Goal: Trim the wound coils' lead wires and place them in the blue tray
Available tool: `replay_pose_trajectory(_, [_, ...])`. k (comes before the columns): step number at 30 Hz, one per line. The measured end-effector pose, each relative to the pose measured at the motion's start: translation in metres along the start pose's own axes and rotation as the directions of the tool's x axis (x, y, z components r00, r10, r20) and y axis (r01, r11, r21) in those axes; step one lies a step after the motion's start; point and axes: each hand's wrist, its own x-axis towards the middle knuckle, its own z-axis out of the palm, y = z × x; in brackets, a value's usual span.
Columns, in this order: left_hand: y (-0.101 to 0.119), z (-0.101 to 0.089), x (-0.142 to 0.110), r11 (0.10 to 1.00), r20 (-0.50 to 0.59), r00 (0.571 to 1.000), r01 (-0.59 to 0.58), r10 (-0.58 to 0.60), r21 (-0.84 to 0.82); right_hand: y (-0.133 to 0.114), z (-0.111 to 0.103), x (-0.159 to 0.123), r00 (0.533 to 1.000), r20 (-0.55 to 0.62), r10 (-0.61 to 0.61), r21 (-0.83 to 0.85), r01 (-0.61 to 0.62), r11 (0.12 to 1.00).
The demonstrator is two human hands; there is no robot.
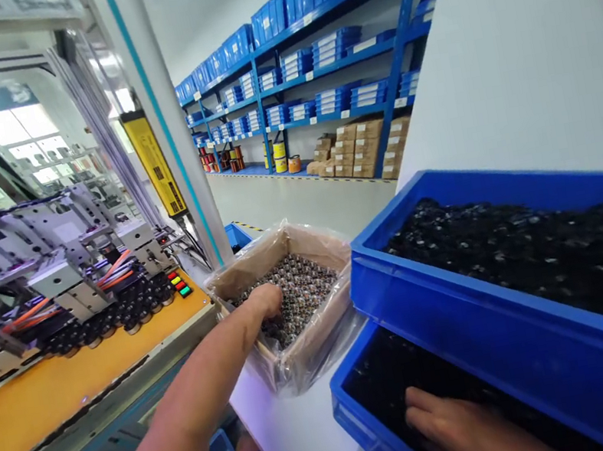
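Observation:
My left hand (267,301) reaches into a plastic-lined cardboard box (325,361). Its fingers curl down at the small metal parts (305,283) lying there in close rows; the fingertips are hidden, so what they grip cannot be made out. On the other side, my right hand (450,425) is down in the lower blue bin (363,413), among small black parts (386,374). Those fingers are bent and close together, their tips out of sight against the dark parts. A second blue bin (467,305), heaped with black parts (514,242), sits above and partly over the lower one.
To the left is a machine with an orange work surface (161,324), a row of black round parts (113,317) and coloured buttons (178,282). A pale post (167,125) carries a yellow device (154,166). Blue shelving (259,101) with bins and cartons stands behind.

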Motion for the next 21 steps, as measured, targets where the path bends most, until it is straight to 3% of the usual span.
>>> replay_pose_trajectory(2, [0.003,-0.006,-0.015,0.99,-0.123,0.992,-0.012,-0.006,-0.139,-0.001,-0.006,0.008,0.995,0.083,0.056,0.05,-0.06,0.997])
replay_pose_trajectory(4, [0.009,-0.013,-0.041,0.961,-0.272,0.962,-0.07,-0.005,-0.266,-0.003,-0.012,0.013,0.993,0.083,0.084,0.077,-0.09,0.993])
replay_pose_trajectory(8, [0.021,-0.014,-0.113,0.861,-0.543,0.839,-0.303,0.037,-0.409,-0.004,-0.014,0.02,0.991,-0.132,0.025,0.067,-0.017,0.998])
replay_pose_trajectory(10, [0.018,-0.007,-0.151,0.791,-0.627,0.776,-0.427,0.071,-0.438,-0.004,-0.011,0.025,0.971,-0.238,-0.004,0.05,0.016,0.999])
replay_pose_trajectory(12, [0.011,0.003,-0.188,0.715,-0.665,0.741,-0.516,0.095,-0.472,-0.004,-0.009,0.03,0.948,-0.319,-0.012,0.062,0.033,0.998])
replay_pose_trajectory(16, [-0.001,0.029,-0.247,0.55,-0.643,0.765,-0.554,0.04,-0.625,-0.013,-0.018,0.033,0.894,-0.449,0.003,0.136,0.065,0.989])
replay_pose_trajectory(21, [0.011,0.068,-0.287,0.02,-0.523,0.846,-0.524,-0.105,-0.851,-0.064,-0.054,0.037,0.822,-0.569,-0.036,0.228,0.199,0.953])
